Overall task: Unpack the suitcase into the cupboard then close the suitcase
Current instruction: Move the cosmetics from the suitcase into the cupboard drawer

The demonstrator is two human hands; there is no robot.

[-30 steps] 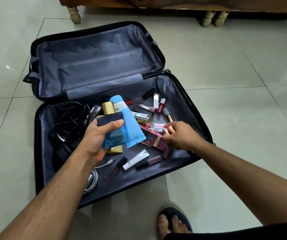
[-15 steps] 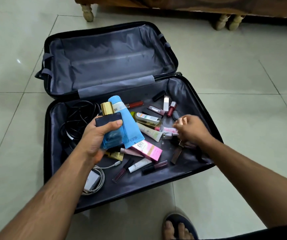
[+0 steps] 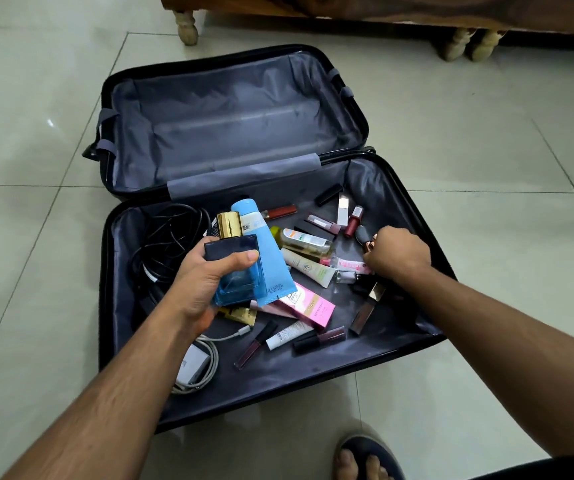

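glossy floor tiles (image 3: 486,140), cloth suitcase lining (image 3: 230,126)

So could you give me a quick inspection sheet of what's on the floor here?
Surface: pale tiled floor.
Job's things: suitcase lies open; far half bare, near half holds cosmetics, including a pink box.
Clutter: loose lip glosses and tubes scattered in the near half.
Hands: left hand grips a blue perfume bottle and a blue tube; right hand is curled round small cosmetics.
Cables: black cord and white charger cable in the suitcase.
Surroundings: wooden furniture legs, a sandalled foot.
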